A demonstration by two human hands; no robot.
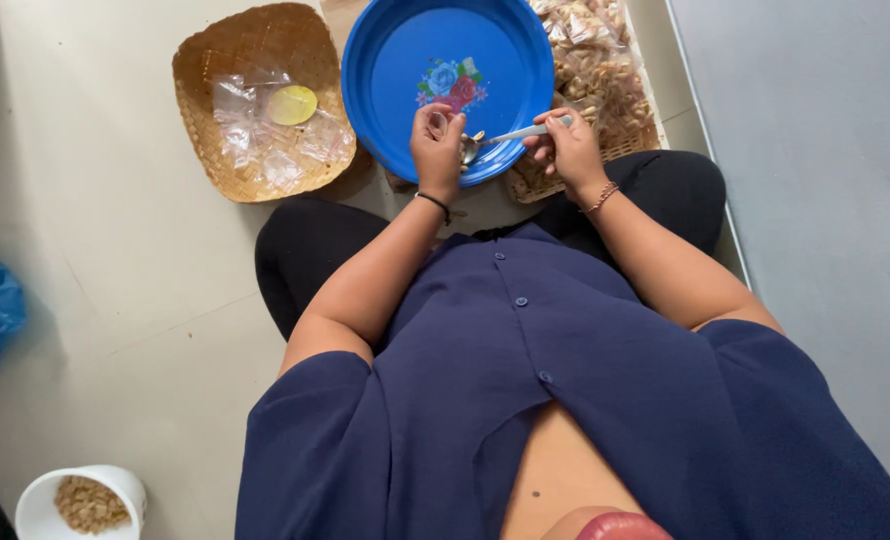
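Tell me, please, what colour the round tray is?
Blue tray, with a floral motif at its centre; head view.

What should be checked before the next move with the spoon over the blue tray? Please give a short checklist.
1. Right hand grips the spoon handle: ok.
2. Left hand at the spoon bowl: ok.
3. Something in the left fingers: cannot tell.
4. Spoon loaded: cannot tell.
5. Blue tray under both hands: ok.
6. Clear bags in the woven basket beside the tray: ok.
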